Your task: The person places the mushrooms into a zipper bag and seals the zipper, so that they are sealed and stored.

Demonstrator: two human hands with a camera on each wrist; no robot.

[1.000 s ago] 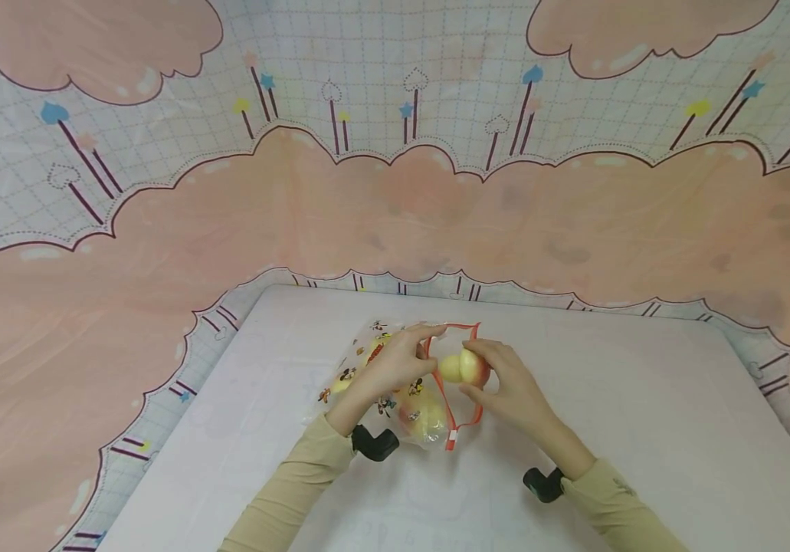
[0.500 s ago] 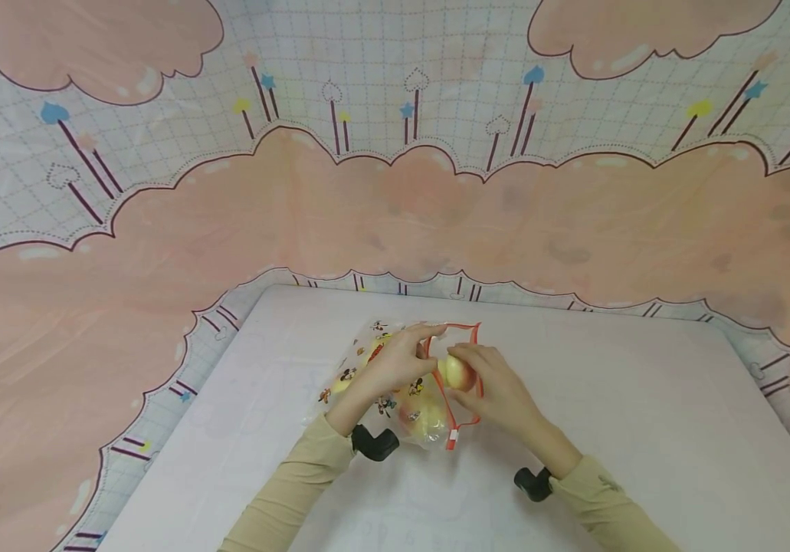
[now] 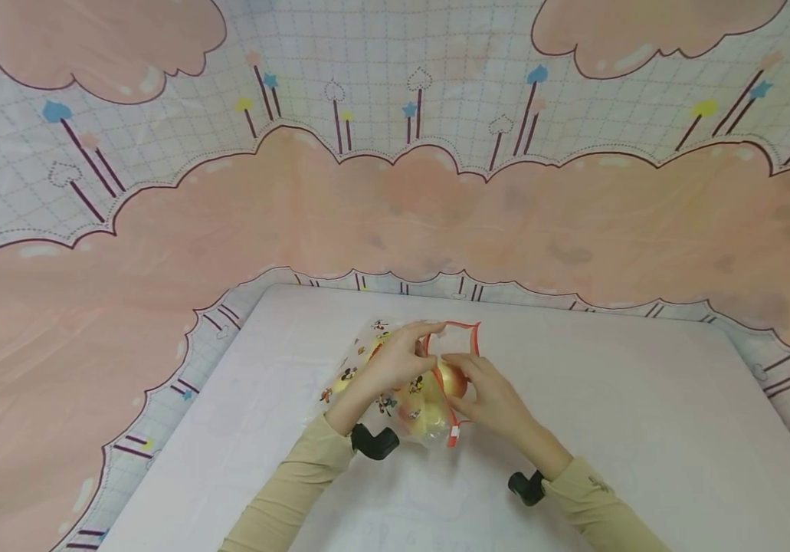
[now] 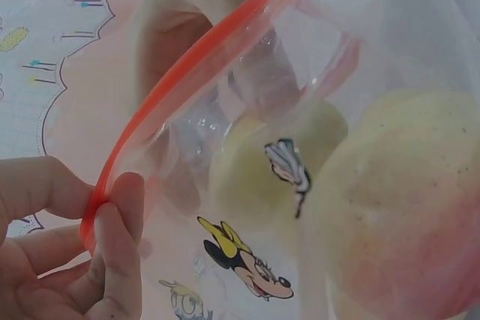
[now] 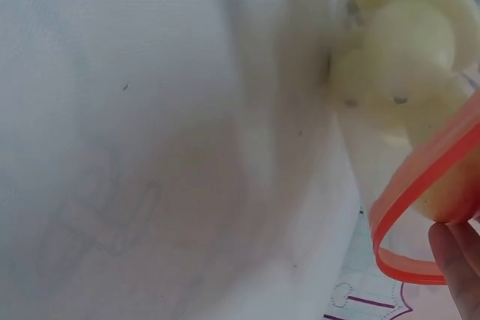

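Note:
A clear zip bag (image 3: 356,360) printed with cartoon figures lies on the white table, its red-edged mouth facing right. My left hand (image 3: 398,364) pinches the red zip edge (image 4: 180,80) between thumb and fingers, as the left wrist view shows. My right hand (image 3: 494,395) grips a yellow, red-blushed pear (image 3: 453,381) at the mouth, with its narrow end inside the bag. Through the plastic show more yellow fruits, among them a big pink-flushed one (image 4: 405,200). In the right wrist view only a few right fingertips (image 5: 454,260) show, against the pear.
The white table (image 3: 643,406) extends on both sides of the bag. A patterned cloth (image 3: 395,222) with peach-coloured cloud shapes hangs behind it. A black wrist mount (image 3: 375,442) sits below the left wrist, another (image 3: 526,487) below the right.
My right hand has moved left and slightly toward me, carrying the pear from just outside the bag's mouth partly into it. The left hand stays on the zip edge.

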